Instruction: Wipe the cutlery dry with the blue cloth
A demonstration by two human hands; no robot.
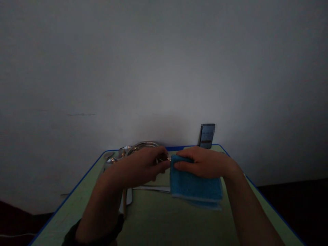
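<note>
My right hand [200, 161] is closed around the top of a folded blue cloth [196, 186], which hangs down over the green table [164, 222]. My left hand [146, 163] is closed on a small shiny metal utensil [164, 158], whose tip meets the cloth's upper left corner. The two hands almost touch above the middle of the table. Most of the utensil is hidden inside my left fingers.
A stack of metal plates [142, 146] and spoons [112, 159] lies at the table's far left by the grey wall. More cutlery [128, 200] and a flat knife [153, 188] lie under my hands. A small dark card [207, 136] leans on the wall.
</note>
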